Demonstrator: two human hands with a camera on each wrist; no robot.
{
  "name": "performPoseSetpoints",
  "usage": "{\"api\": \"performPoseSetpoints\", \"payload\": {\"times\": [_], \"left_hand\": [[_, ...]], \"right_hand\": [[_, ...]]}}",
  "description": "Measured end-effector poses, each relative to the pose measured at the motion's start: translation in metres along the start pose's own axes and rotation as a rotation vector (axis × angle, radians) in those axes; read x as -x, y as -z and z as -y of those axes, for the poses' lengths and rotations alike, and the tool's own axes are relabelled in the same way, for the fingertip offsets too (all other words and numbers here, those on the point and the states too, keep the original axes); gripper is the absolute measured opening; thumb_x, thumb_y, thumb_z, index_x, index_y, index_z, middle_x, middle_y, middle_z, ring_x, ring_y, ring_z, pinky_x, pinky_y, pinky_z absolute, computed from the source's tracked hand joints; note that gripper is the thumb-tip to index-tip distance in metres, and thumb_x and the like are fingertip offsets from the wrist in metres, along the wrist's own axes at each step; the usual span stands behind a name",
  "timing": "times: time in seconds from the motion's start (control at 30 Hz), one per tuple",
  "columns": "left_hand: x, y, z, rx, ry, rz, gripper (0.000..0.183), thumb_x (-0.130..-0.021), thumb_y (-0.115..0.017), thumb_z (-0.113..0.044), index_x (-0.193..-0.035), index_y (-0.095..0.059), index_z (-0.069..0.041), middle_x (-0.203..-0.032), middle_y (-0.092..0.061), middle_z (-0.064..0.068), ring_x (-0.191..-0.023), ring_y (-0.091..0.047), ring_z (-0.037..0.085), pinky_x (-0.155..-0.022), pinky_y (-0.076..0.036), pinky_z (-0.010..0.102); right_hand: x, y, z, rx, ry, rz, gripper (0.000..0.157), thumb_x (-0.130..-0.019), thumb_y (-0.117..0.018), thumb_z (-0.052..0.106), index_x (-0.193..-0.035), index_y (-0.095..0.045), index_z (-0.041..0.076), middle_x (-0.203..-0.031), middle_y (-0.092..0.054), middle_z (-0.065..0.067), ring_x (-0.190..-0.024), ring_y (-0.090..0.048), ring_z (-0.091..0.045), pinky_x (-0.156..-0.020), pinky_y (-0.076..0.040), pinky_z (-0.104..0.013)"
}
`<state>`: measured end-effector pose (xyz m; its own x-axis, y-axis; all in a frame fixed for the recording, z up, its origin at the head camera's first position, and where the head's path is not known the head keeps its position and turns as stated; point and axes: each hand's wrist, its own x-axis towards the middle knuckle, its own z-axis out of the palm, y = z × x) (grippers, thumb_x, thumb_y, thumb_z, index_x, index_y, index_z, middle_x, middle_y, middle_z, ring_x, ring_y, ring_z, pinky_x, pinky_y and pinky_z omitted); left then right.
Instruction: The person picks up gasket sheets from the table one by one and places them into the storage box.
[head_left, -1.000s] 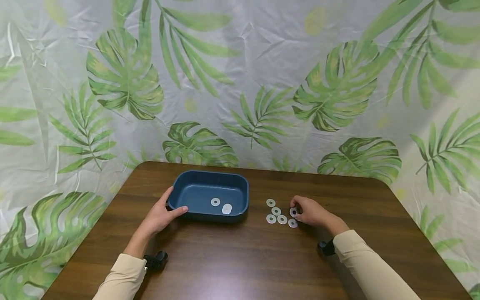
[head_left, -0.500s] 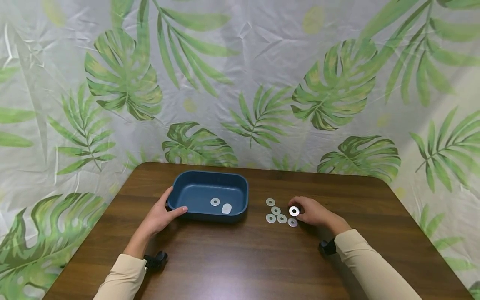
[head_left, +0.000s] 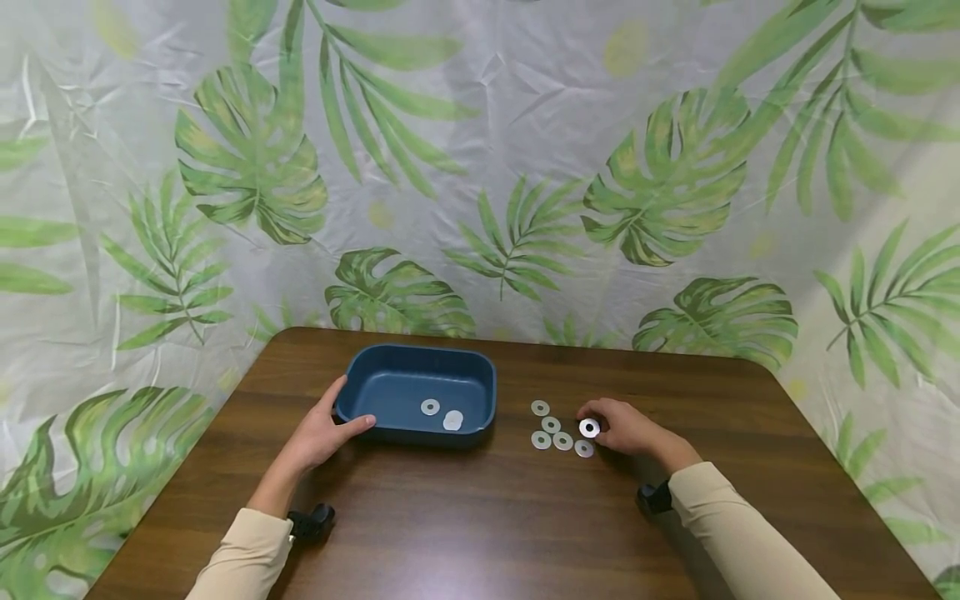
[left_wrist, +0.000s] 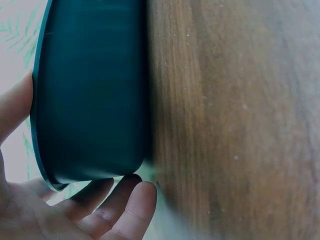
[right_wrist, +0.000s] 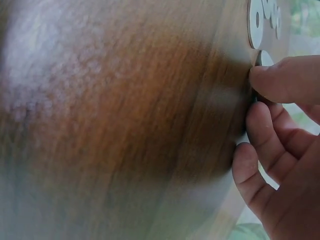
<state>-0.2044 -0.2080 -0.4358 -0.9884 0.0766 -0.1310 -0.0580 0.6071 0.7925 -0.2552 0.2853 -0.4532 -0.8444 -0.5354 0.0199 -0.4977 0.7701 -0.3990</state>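
In the head view my left hand (head_left: 318, 433) grips the near left corner of a blue rectangular tub (head_left: 420, 434), its thumb over the rim. The left wrist view shows curled fingers (left_wrist: 135, 210) against the tub's end wall. Flat metal washers (head_left: 453, 420) lie inside, one apart and what looks like an overlapping pair. To the tub's right, my right hand (head_left: 633, 429) pinches a bright washer (head_left: 582, 427) between thumb and fingers, tilted at the tabletop. In the right wrist view the thumb (right_wrist: 287, 77) partly hides that washer (right_wrist: 265, 59).
Several loose washers (head_left: 563, 442) lie in a cluster just left of my right hand on the brown wooden table (head_left: 480, 525). A leaf-patterned curtain (head_left: 517, 125) hangs directly behind the table's far edge.
The washer at my right fingertips has tipped up from lying flatter and now catches the light. My left hand and the tub have stayed put.
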Motion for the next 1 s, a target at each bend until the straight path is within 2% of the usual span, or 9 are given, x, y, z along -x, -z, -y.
{"api": "performPoseSetpoints", "payload": {"times": [1.0], "left_hand": [[-0.0006, -0.0002, 0.0005, -0.002, 0.005, -0.003, 0.100, -0.091, -0.069, -0.045, -0.161, -0.006, -0.011, -0.163, -0.014, 0.030, -0.149, -0.019, 0.051, -0.117, -0.025, 0.065]], "right_hand": [[0.0002, 0.0018, -0.0003, -0.065, -0.029, -0.003, 0.029, -0.079, -0.069, -0.002, -0.108, -0.069, 0.003, -0.096, -0.069, -0.006, -0.083, -0.058, -0.014, -0.071, -0.047, -0.027]]}}
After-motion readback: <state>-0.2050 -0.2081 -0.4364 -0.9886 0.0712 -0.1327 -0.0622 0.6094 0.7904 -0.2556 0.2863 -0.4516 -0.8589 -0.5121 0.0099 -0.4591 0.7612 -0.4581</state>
